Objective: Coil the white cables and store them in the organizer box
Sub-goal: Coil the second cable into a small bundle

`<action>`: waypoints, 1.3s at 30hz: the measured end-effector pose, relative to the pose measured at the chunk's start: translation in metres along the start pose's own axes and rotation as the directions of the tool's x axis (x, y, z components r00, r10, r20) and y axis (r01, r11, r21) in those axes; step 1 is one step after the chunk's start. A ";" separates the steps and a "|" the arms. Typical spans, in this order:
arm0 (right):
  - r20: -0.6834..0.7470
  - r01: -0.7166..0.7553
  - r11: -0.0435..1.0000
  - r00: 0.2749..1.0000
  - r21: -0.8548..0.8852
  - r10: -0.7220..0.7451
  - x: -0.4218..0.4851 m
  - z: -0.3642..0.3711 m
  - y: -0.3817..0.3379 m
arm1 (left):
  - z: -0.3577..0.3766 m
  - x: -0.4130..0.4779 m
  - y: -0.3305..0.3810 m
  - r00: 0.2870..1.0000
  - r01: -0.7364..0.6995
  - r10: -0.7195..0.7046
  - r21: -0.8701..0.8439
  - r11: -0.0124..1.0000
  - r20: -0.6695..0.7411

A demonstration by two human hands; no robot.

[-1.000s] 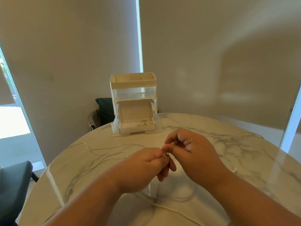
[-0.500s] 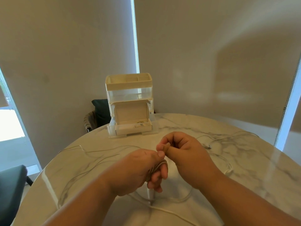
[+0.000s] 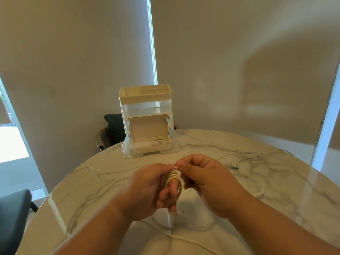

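Observation:
My left hand (image 3: pixel 147 188) grips a small coil of white cable (image 3: pixel 172 178), its loops wound round my fingers. My right hand (image 3: pixel 204 179) pinches the cable's end just above the coil, close against the left thumb. Both hands hover over the marble table (image 3: pixel 276 190). More white cable (image 3: pixel 103 173) trails loose over the tabletop on the left, a plug end (image 3: pixel 234 166) lies to the right, and another strand (image 3: pixel 184 238) runs below my hands. The cream organizer box (image 3: pixel 146 118) stands at the table's far edge with its lower drawer open; a coiled cable (image 3: pixel 160 142) lies inside it.
A dark chair (image 3: pixel 112 129) sits behind the organizer, and another dark seat (image 3: pixel 12 214) is at the lower left beside the table. Light blinds cover the windows behind. The round table's edge curves close on the left.
My hands have risen slightly and the cable coil on my left fingers shows more plainly. My right hand now pinches the cable's end above the coil.

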State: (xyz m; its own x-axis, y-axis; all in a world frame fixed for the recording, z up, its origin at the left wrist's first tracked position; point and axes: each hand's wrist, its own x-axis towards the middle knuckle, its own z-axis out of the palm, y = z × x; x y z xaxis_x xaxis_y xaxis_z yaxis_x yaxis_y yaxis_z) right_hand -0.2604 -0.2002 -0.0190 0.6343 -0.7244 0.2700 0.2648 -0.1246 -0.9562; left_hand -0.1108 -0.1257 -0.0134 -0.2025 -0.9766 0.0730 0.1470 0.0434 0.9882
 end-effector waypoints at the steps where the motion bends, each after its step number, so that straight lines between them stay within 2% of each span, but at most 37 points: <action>1: -0.030 0.034 0.997 0.999 -0.065 -0.036 0.000 -0.002 -0.003 | -0.001 0.000 0.001 1.000 0.006 -0.005 0.017 1.000 -0.017; 4: -0.102 0.053 0.981 0.992 -0.187 -0.073 0.000 -0.005 -0.007 | 0.001 -0.001 0.003 0.999 0.004 -0.003 0.023 1.000 -0.043; 8: -0.144 0.015 0.982 0.989 -0.188 -0.042 -0.002 -0.006 -0.009 | 0.007 0.002 0.001 0.983 -0.008 0.012 0.023 1.000 -0.182; 12: -0.124 -0.028 0.996 0.992 -0.083 0.018 -0.002 -0.007 -0.013 | 0.007 0.002 0.001 0.975 -0.026 0.025 -0.002 1.000 -0.221; 15: -0.036 -0.157 0.985 0.987 0.069 0.159 -0.003 -0.006 -0.017 | 0.004 0.001 0.002 0.971 -0.064 0.056 -0.028 0.998 -0.231; 18: 0.124 -0.268 0.955 0.959 0.125 0.253 -0.006 -0.007 -0.022 | 0.003 0.000 0.004 0.974 -0.094 0.078 -0.070 0.993 -0.212; 21: 0.220 -0.291 0.954 0.938 0.077 0.268 -0.007 -0.009 -0.021 | 0.001 -0.002 0.006 0.985 -0.117 0.096 -0.140 0.983 -0.146; 23: 0.248 -0.319 0.947 0.920 0.030 0.302 -0.007 -0.008 -0.016 | -0.003 -0.004 0.006 0.991 -0.133 0.128 -0.222 0.966 -0.033; 25: 0.344 -0.347 0.937 0.884 0.034 0.315 -0.006 -0.006 -0.008 | -0.008 -0.004 0.005 0.982 -0.122 0.159 -0.293 0.948 0.105; 27: 0.407 -0.343 0.937 0.867 0.072 0.287 -0.007 -0.003 -0.006 | -0.011 -0.004 0.005 0.972 -0.116 0.173 -0.318 0.941 0.156; 32: 0.351 -0.281 0.959 0.902 0.032 0.252 -0.009 -0.002 -0.011 | -0.016 -0.004 0.004 0.967 -0.121 0.182 -0.311 0.943 0.176; 35: 0.312 -0.294 0.955 0.910 0.025 0.272 -0.009 0.000 -0.011 | -0.017 -0.003 0.003 0.966 -0.114 0.180 -0.319 0.941 0.186; 39: 0.415 -0.322 0.939 0.876 0.119 0.247 -0.010 0.005 -0.009 | -0.016 -0.004 0.004 0.965 -0.126 0.188 -0.308 0.943 0.182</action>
State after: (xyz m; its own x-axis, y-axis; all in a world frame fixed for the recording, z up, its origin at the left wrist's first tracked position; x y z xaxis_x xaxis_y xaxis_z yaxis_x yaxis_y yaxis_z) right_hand -0.2655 -0.1880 -0.0129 0.9223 -0.3835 0.0472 0.1315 0.1968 -0.9716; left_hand -0.0943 -0.1254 -0.0117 -0.3437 -0.8962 0.2807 0.4620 0.0988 0.8813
